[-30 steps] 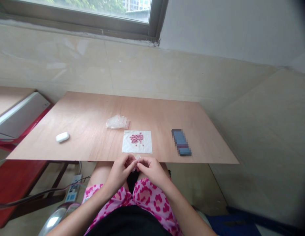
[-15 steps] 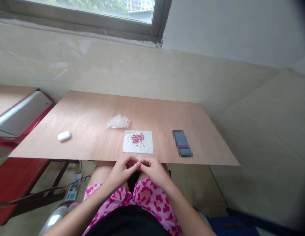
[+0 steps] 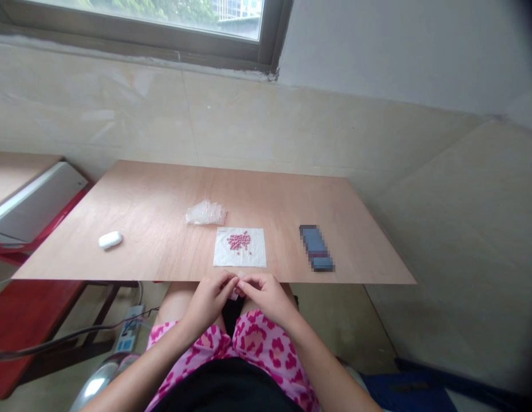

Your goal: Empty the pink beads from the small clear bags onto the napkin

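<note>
My left hand (image 3: pixel 215 290) and my right hand (image 3: pixel 262 290) meet at the near edge of the table, fingertips pinched together. Between them is a small clear plastic bag (image 3: pixel 234 296), mostly hidden by the fingers; a pale bit of it shows above and below the fingertips. Just beyond my hands, a white paper sheet (image 3: pixel 221 254) lies flat on the table. Small reddish-pink beads or pellets (image 3: pixel 239 241) are heaped on it, with a few lying apart. Behind it to the left rests a pile of clear plastic bags (image 3: pixel 206 213).
The wooden table (image 3: pixel 154 194) reaches back to the tiled wall. A phone-like dark object (image 3: pixel 317 249), pixelated, lies at the right. A white rounded case (image 3: pixel 110 240) sits at the left. Below are a red bench (image 3: pixel 38 326), a power strip (image 3: pixel 129 329) and a dark cable (image 3: pixel 77 333).
My fingertips have shifted slightly, and a bit of the plastic bag now shows below them. The view has moved a little; things on the table stay in place.
</note>
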`<state>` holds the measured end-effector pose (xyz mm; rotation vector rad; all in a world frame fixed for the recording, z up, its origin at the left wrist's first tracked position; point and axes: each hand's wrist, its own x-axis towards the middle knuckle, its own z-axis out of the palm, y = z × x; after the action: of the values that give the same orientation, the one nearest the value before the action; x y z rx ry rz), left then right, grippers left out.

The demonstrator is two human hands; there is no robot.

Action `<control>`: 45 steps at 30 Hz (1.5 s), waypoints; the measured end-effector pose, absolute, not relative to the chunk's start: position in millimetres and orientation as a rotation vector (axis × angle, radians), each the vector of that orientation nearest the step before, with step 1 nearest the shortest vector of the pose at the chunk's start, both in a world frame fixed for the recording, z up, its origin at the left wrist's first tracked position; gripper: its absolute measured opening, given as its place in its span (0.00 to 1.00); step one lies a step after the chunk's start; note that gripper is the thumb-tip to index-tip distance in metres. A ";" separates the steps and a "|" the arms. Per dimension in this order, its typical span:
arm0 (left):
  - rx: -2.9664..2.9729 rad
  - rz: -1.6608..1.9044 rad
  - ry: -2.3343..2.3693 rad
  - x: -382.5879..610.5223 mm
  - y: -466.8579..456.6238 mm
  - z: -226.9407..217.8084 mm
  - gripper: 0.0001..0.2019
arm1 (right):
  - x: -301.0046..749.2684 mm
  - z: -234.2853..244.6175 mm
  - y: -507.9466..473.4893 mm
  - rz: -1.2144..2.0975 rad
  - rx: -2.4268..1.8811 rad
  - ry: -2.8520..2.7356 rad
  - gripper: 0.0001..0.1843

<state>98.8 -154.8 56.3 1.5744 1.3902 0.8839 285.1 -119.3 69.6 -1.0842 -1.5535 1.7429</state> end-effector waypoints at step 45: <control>1.442 0.775 1.201 97.2 -157.9 72.9 0.16 | 282.0 70.0 -122.3 1.913 -1.003 -1.379 0.21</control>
<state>97.2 -157.9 72.9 1.4423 1.2014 0.7749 282.0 -122.3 70.0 -1.0030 -1.3791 1.9127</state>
